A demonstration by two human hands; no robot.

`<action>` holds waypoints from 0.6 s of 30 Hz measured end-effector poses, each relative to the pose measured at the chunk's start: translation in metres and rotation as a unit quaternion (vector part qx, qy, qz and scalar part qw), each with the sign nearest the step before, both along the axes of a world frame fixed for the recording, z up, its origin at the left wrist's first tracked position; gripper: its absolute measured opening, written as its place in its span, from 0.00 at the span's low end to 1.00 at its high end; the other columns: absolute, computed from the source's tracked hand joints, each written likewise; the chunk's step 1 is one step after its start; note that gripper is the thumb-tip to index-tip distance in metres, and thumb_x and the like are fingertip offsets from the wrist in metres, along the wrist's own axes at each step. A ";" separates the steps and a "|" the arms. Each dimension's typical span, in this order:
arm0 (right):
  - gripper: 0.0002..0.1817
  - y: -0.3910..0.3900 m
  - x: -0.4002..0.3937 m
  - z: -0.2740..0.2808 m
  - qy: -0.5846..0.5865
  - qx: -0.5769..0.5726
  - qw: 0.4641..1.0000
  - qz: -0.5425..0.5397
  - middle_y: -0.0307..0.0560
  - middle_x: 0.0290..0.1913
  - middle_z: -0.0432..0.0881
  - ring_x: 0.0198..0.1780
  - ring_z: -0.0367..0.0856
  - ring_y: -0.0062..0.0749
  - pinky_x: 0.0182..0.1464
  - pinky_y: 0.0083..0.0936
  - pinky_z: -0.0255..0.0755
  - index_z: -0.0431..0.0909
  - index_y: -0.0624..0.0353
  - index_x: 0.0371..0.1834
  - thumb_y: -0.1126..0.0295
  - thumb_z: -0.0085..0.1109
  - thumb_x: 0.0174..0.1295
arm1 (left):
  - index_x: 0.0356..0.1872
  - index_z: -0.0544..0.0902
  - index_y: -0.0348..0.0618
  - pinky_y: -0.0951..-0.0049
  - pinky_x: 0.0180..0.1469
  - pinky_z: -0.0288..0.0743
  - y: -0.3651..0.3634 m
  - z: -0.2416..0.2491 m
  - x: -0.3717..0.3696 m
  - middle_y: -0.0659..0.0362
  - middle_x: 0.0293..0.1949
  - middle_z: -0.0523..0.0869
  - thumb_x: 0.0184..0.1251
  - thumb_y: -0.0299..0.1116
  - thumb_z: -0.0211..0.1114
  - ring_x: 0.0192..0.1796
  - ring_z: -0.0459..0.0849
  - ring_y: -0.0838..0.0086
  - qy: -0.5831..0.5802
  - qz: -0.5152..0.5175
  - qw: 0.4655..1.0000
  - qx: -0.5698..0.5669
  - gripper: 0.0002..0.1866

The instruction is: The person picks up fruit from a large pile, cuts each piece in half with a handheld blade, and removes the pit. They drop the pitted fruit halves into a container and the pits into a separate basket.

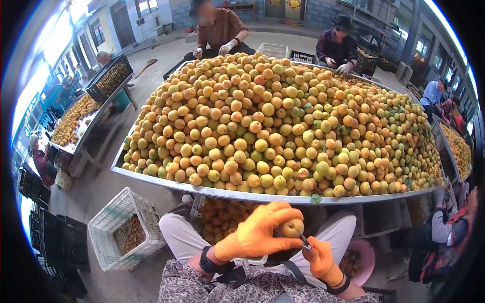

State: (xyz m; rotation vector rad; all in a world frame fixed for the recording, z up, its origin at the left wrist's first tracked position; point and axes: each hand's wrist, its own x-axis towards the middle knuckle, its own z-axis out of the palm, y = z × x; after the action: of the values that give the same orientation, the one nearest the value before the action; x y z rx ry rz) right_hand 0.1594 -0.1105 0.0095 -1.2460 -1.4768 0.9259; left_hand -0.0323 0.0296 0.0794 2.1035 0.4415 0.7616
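Observation:
In an orange glove, my left hand (256, 233) grips a single apricot (291, 228) between thumb and fingers, just in front of the table edge. My right hand (323, 261), gloved the same way, is closed around a slim metal tool (304, 241). The tool's tip meets the lower right side of the fruit; much of its handle is hidden in my fist. Beyond both hands rises a large heap of yellow-orange apricots (273, 126) on a metal-rimmed table (242, 194). Below them, a crate of apricots (222, 214) sits between my knees.
A white plastic crate (108, 222) with some fruit pieces stands at my left. A pink basin (365, 260) is by my right knee. Two people (217, 25) (336, 48) in gloves sit across the heap. Black crates (60, 242) are stacked at far left.

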 end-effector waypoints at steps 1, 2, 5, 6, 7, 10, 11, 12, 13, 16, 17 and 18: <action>0.26 0.001 0.004 0.003 -0.012 -0.044 0.999 0.000 0.47 0.16 0.69 0.16 0.68 0.41 0.21 0.32 0.61 0.72 0.62 0.29 0.47 0.48 0.72 | 0.45 0.82 0.41 0.65 0.42 0.76 0.005 -0.001 0.001 0.52 0.37 0.81 0.44 0.39 0.81 0.40 0.82 0.57 0.027 0.022 0.999 0.023 0.26; 0.26 0.000 0.008 0.005 -0.024 -0.088 0.996 -0.001 0.47 0.16 0.68 0.15 0.66 0.40 0.20 0.32 0.60 0.71 0.62 0.29 0.48 0.48 0.72 | 0.47 0.82 0.41 0.69 0.44 0.76 0.014 -0.013 0.003 0.56 0.39 0.83 0.47 0.38 0.80 0.41 0.83 0.64 0.039 0.009 0.999 0.007 0.26; 0.22 -0.009 0.020 0.001 0.089 -0.061 0.993 -0.039 0.38 0.15 0.68 0.17 0.63 0.27 0.21 0.26 0.57 0.72 0.63 0.29 0.54 0.52 0.72 | 0.52 0.80 0.34 0.73 0.48 0.75 0.017 -0.037 0.003 0.59 0.40 0.83 0.53 0.32 0.74 0.44 0.79 0.78 -0.107 0.018 0.898 -0.426 0.24; 0.20 -0.013 0.021 -0.001 0.197 -0.045 0.976 -0.074 0.35 0.16 0.67 0.17 0.62 0.22 0.21 0.23 0.56 0.72 0.63 0.30 0.56 0.55 0.71 | 0.57 0.76 0.32 0.76 0.42 0.73 0.021 -0.041 -0.001 0.56 0.35 0.82 0.61 0.37 0.67 0.39 0.79 0.76 -0.123 0.035 0.898 -0.422 0.25; 0.16 -0.011 0.019 0.005 0.242 -0.016 0.966 -0.091 0.33 0.19 0.67 0.21 0.62 0.16 0.24 0.17 0.55 0.72 0.62 0.29 0.62 0.61 0.67 | 0.59 0.74 0.34 0.77 0.39 0.71 0.020 -0.047 0.002 0.55 0.35 0.82 0.63 0.41 0.64 0.36 0.78 0.75 -0.182 -0.006 0.861 -0.476 0.27; 0.22 0.022 0.006 0.031 0.082 -0.037 0.991 -0.100 0.38 0.30 0.76 0.28 0.69 0.21 0.31 0.20 0.66 0.81 0.62 0.46 0.70 0.77 0.48 | 0.66 0.68 0.39 0.77 0.32 0.66 0.000 -0.064 0.016 0.54 0.33 0.81 0.65 0.51 0.58 0.30 0.75 0.72 -0.223 -0.094 0.762 -0.600 0.33; 0.22 0.034 0.002 0.042 0.082 -0.035 0.991 -0.101 0.38 0.30 0.76 0.28 0.69 0.21 0.31 0.20 0.66 0.81 0.62 0.46 0.70 0.77 0.48 | 0.65 0.69 0.41 0.75 0.35 0.71 0.001 -0.080 0.017 0.51 0.37 0.82 0.64 0.51 0.60 0.35 0.78 0.70 -0.229 -0.161 0.720 -0.635 0.33; 0.26 0.045 -0.003 0.053 0.002 0.023 0.997 -0.074 0.40 0.34 0.78 0.31 0.73 0.25 0.35 0.23 0.70 0.81 0.59 0.50 0.71 0.78 0.44 | 0.63 0.71 0.46 0.77 0.29 0.67 -0.011 -0.071 0.025 0.55 0.33 0.82 0.65 0.52 0.59 0.29 0.77 0.75 -0.242 -0.127 0.682 -0.678 0.30; 0.32 0.051 -0.006 0.058 -0.078 0.080 0.993 -0.045 0.42 0.39 0.81 0.34 0.76 0.30 0.39 0.26 0.74 0.81 0.57 0.55 0.73 0.80 0.41 | 0.63 0.71 0.46 0.78 0.28 0.66 -0.020 -0.067 0.030 0.56 0.34 0.82 0.66 0.51 0.58 0.30 0.77 0.74 -0.229 -0.090 0.678 -0.692 0.29; 0.32 0.059 -0.006 0.036 -0.058 0.091 0.994 -0.005 0.47 0.44 0.82 0.42 0.80 0.36 0.46 0.29 0.76 0.81 0.56 0.55 0.73 0.79 0.39 | 0.63 0.70 0.44 0.75 0.31 0.71 -0.026 -0.081 0.027 0.59 0.42 0.82 0.69 0.46 0.53 0.34 0.79 0.73 -0.180 -0.033 0.720 -0.669 0.25; 0.33 0.056 -0.004 0.037 -0.085 0.076 0.993 -0.008 0.48 0.45 0.81 0.45 0.82 0.39 0.48 0.28 0.77 0.81 0.56 0.55 0.72 0.79 0.40 | 0.64 0.69 0.42 0.71 0.44 0.73 -0.023 -0.087 0.023 0.56 0.48 0.81 0.63 0.36 0.61 0.45 0.80 0.68 -0.124 -0.028 0.878 -0.462 0.27; 0.33 0.055 -0.003 0.036 -0.085 0.075 0.994 -0.005 0.48 0.45 0.81 0.45 0.82 0.39 0.48 0.28 0.77 0.81 0.56 0.55 0.72 0.79 0.40 | 0.64 0.68 0.40 0.66 0.57 0.75 -0.020 -0.085 0.020 0.52 0.54 0.80 0.57 0.27 0.68 0.57 0.80 0.64 -0.058 -0.022 0.973 -0.222 0.32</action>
State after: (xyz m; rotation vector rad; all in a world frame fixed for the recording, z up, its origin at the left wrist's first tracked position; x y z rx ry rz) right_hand 0.1563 -0.0551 0.0456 -1.2439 -1.6406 0.7022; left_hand -0.0127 0.0097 -0.0060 1.6376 0.4531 0.6834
